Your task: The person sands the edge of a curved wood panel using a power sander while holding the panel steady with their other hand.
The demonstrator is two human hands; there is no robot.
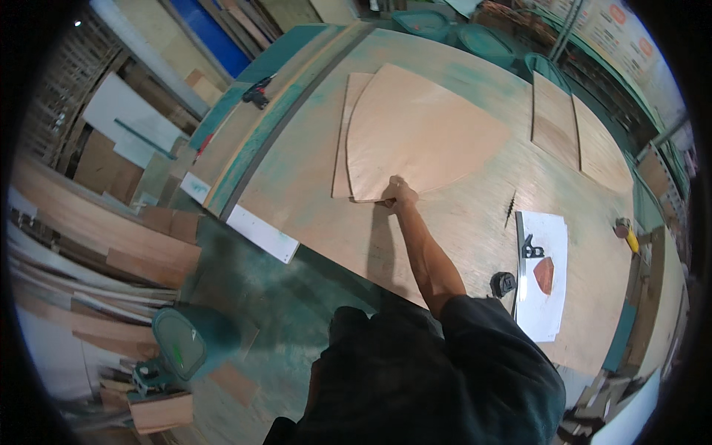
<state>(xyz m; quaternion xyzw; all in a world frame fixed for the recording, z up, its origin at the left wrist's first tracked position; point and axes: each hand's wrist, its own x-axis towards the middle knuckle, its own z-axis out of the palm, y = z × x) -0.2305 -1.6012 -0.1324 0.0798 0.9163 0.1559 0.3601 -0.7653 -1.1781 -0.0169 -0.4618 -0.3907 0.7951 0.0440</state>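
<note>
My right hand (400, 191) is closed on the near edge of a thin, fan-shaped plywood panel (430, 126) with curved sides. That panel lies over a second wooden sheet (344, 141), which shows along its left side. Both are on a large wooden worktable (319, 222) stained green in places. My left hand is outside the picture. To the right of my forearm sit a black tape measure (503, 284) and a white board (541, 322). A combination square (532, 251) and a small reddish wood piece (544, 276) rest on the board.
More cut panels (555, 122) lie at the table's right. A dark, thin spiral object (510, 209) and a yellow-handled tool (630, 237) are nearer. A power drill (257, 94) sits at the far left. A green bin (182, 341) stands on the floor beside stacked boards (141, 252).
</note>
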